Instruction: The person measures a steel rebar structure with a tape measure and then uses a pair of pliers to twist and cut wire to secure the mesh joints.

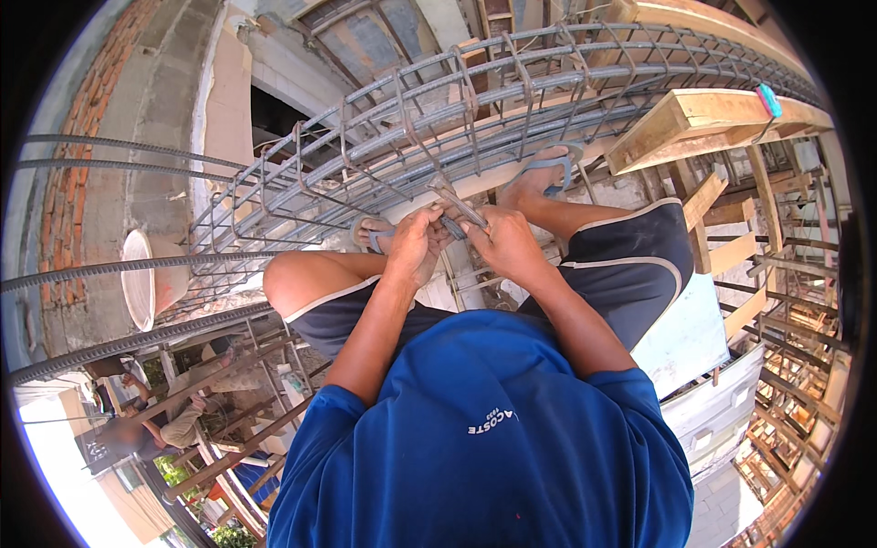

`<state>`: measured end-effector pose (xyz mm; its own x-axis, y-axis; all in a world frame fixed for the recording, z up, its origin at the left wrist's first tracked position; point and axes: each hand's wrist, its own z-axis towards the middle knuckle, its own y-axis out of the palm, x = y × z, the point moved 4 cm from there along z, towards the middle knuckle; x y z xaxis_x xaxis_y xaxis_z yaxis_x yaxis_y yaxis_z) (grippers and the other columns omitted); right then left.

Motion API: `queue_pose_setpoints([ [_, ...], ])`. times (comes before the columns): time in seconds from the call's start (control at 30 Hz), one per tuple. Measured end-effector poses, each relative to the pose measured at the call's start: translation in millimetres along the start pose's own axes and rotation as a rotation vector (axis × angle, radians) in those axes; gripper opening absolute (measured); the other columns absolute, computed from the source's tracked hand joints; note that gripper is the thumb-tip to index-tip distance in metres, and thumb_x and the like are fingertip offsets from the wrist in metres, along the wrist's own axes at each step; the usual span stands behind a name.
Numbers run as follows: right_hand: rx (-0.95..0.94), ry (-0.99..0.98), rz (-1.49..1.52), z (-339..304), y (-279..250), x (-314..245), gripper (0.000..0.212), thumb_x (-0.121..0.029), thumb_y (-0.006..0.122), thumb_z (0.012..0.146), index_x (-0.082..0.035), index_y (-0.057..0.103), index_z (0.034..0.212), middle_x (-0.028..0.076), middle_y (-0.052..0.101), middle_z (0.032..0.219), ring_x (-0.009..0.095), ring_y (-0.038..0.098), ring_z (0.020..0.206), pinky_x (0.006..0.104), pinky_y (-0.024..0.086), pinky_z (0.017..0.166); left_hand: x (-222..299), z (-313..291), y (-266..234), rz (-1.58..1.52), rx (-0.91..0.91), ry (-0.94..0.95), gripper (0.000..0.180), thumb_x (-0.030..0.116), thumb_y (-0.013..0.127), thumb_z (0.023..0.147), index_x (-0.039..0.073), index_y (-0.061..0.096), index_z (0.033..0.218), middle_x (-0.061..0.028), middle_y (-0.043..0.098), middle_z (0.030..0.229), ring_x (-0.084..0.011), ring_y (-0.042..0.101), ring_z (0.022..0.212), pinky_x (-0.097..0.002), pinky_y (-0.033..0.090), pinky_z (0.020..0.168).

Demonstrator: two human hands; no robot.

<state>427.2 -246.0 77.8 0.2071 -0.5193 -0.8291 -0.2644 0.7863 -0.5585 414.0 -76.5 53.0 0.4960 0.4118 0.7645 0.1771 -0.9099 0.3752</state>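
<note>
Grey metal by its look, the tool (459,203) jutted from the closed fingers of our right hand (507,245), likely stiff and fairly weighty, best gripped near those fingers, while our left hand (415,245) curled just beside it, its hold unclear.

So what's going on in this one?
A person in a blue shirt works bare-handed beside a long steel rebar cage. The right hand grips a metal tool; the left hand is right next to it, though what its fingers pinch is unclear. Another person is visible at lower left.
</note>
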Motion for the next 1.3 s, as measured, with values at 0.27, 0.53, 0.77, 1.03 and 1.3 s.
queue_pose_setpoints([
  [0.27, -0.241, 0.271, 0.587, 0, 15, 23, 0.025, -0.023, 0.073, 0.091, 0.002, 0.068, 0.092, 0.007, 0.067, 0.077, 0.018, 0.063, 0.063, 0.0347, 0.05, 0.057, 1, 4, -6, -0.478, -0.144, -0.037, 0.018, 0.023, 0.059, 0.099, 0.008, 0.064, 0.106, -0.0162, 0.068, 0.118, -0.0277, 0.064, 0.114, -0.0441, 0.046, 0.107],
  [0.53, -0.358, 0.655, 1.024, -3, 17, 15, 0.016, -0.014, 0.076, 0.088, -0.005, 0.069, 0.099, 0.004, 0.068, 0.084, 0.015, 0.065, 0.074, 0.0315, 0.054, 0.06, 16, 1, 8, -0.441, -0.12, 0.313, 0.015, 0.012, 0.058, 0.101, 0.006, 0.058, 0.114, -0.0164, 0.068, 0.117, -0.0271, 0.066, 0.108, -0.0422, 0.051, 0.097],
  [0.77, -0.343, 0.636, 1.193, -3, 18, 30, 0.017, -0.011, 0.078, 0.085, -0.007, 0.068, 0.098, 0.002, 0.066, 0.082, 0.014, 0.064, 0.073, 0.0315, 0.055, 0.063, 27, 10, -16, -0.27, -0.097, 0.421, 0.028, 0.009, 0.045, 0.103, 0.002, 0.052, 0.129, -0.0209, 0.066, 0.123, -0.0337, 0.066, 0.111, -0.0457, 0.053, 0.096],
  [1.03, -0.08, 0.544, 1.039, 3, 11, 36, 0.019, -0.011, 0.079, 0.085, -0.005, 0.068, 0.099, 0.0, 0.062, 0.081, 0.011, 0.061, 0.071, 0.0288, 0.054, 0.058, 52, -12, -10, 0.465, -0.079, 0.471, 0.047, 0.01, 0.038, 0.102, -0.003, 0.038, 0.148, -0.0199, 0.066, 0.123, -0.028, 0.07, 0.097, -0.0392, 0.055, 0.089],
  [1.3, 0.135, 0.478, 0.929, 9, 11, 59, 0.019, -0.013, 0.079, 0.085, -0.003, 0.067, 0.096, -0.001, 0.061, 0.08, 0.01, 0.059, 0.072, 0.0273, 0.051, 0.057, 61, -18, -11, -0.042, -0.171, 0.37, 0.049, 0.013, 0.034, 0.101, -0.001, 0.04, 0.147, -0.0235, 0.065, 0.123, -0.027, 0.069, 0.084, -0.0358, 0.054, 0.071],
])
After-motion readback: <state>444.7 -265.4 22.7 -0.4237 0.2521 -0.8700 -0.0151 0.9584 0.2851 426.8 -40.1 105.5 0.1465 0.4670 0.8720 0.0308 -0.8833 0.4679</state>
